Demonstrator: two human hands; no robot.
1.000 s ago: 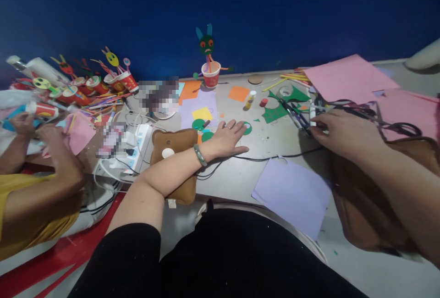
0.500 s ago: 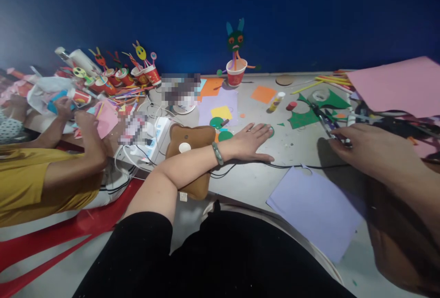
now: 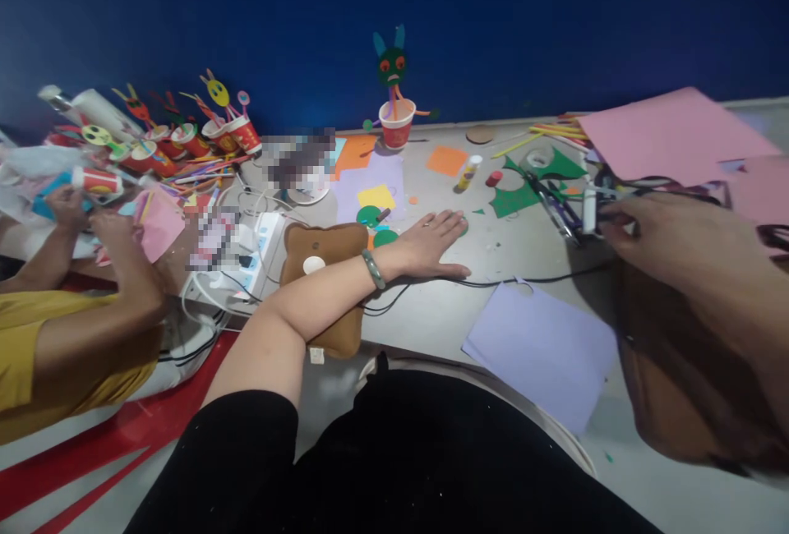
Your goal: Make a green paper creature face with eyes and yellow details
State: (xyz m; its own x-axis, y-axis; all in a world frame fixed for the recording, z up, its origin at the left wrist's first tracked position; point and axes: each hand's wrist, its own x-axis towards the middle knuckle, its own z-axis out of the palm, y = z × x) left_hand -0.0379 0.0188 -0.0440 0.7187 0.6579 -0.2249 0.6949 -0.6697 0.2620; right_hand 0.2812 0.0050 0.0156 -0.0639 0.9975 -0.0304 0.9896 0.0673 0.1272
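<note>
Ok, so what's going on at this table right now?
The person's left hand lies spread on the table, fingertips partly covering a green paper piece. The right hand is beside some pens; whether it grips anything is hard to tell. A cup with a paper-faced puppet stands by the blue wall. To the left, another person's hands are near a red cup.

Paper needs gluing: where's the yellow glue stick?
In the head view, the glue stick is right of centre, beyond the left hand, between an orange square and a red cylinder.
</note>
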